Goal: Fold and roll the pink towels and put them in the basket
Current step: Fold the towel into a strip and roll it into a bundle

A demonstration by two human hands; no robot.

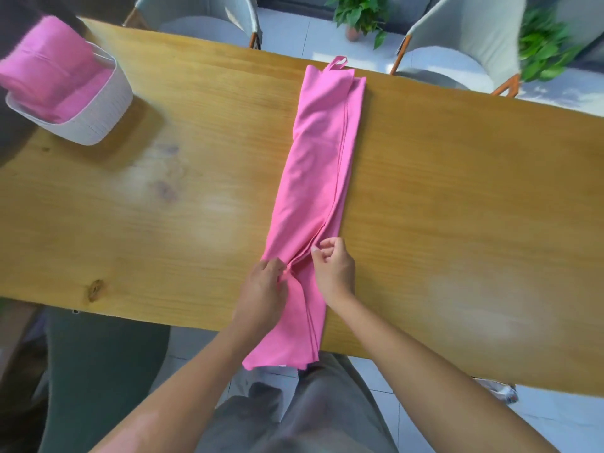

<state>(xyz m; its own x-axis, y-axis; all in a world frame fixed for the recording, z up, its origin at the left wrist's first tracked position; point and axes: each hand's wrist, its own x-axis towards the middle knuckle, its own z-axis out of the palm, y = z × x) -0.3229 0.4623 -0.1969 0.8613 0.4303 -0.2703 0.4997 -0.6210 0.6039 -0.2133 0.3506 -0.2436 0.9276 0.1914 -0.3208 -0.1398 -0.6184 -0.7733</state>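
Observation:
A pink towel [320, 152] lies folded into a long narrow strip across the wooden table [163, 191], its hanging loop at the far edge and its near end drooping over the front edge. My left hand [261, 289] pinches the strip's left fold near the front. My right hand [333, 269] pinches the right fold beside it. At the far left stands a white basket [98, 116] holding rolled pink towels [49, 76].
Two grey chairs [457, 37] stand behind the table's far edge, with green plants [362, 14] on the floor past them. A dark green chair [98, 371] is at my near left. Bare tabletop extends on both sides of the strip.

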